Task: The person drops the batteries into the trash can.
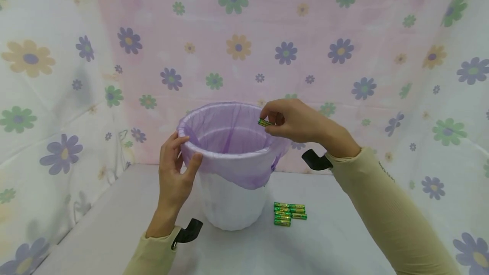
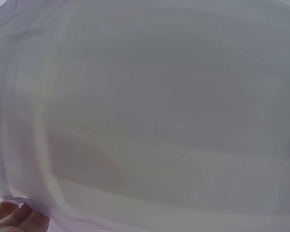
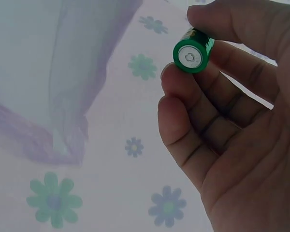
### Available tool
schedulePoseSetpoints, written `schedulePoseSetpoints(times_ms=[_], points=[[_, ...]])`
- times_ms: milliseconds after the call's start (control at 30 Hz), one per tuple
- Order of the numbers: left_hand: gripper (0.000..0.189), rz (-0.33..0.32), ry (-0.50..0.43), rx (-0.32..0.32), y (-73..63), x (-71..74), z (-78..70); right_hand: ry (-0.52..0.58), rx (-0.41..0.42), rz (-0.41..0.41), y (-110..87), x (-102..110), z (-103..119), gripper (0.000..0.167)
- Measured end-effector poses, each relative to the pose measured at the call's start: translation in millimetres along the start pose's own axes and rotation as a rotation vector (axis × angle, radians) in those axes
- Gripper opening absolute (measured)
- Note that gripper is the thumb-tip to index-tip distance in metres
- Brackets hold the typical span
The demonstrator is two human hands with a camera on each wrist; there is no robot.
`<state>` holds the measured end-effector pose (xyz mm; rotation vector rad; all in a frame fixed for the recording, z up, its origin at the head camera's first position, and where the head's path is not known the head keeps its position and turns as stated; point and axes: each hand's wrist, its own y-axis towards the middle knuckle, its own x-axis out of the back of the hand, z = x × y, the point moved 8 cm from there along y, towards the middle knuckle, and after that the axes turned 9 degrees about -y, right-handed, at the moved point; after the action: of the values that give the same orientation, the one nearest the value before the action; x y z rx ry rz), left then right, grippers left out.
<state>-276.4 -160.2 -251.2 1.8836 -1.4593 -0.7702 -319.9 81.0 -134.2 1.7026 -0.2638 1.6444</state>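
A white trash can (image 1: 229, 203) stands upright, lined with a thin purple trash bag (image 1: 244, 175) folded over its rim. My left hand (image 1: 175, 177) grips the rim on the left, its fingers over the edge and thumb against the outside. In the left wrist view the can's wall fills most of the picture, with a few fingertips (image 2: 36, 222) at the lower left corner. Above the right side of the rim, my right hand (image 1: 294, 120) pinches a green and gold battery (image 1: 265, 122) between thumb and fingers. The right wrist view shows the battery's flat silver end (image 3: 190, 57).
Several more green and gold batteries (image 1: 282, 210) lie in two neat columns on the white tabletop (image 1: 328, 245), right of the can. A flower-printed cloth (image 1: 206, 20) hangs behind and along both sides. A black wrist mount (image 1: 316, 160) sticks out from the right sleeve.
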Motion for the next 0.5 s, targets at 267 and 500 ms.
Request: schedulePoseSetpoints(times_ms=[267, 500], points=[[0.043, 0.005, -0.011, -0.001, -0.2, -5.3, -26.4, -0.001, 0.018, 0.021, 30.8, -25.9, 2.1, 0.015], [0.043, 0.007, -0.002, -0.002, -0.6, -6.0, -28.1, -0.007, 0.023, 0.039, 45.2, -44.7, 2.0, 0.013]])
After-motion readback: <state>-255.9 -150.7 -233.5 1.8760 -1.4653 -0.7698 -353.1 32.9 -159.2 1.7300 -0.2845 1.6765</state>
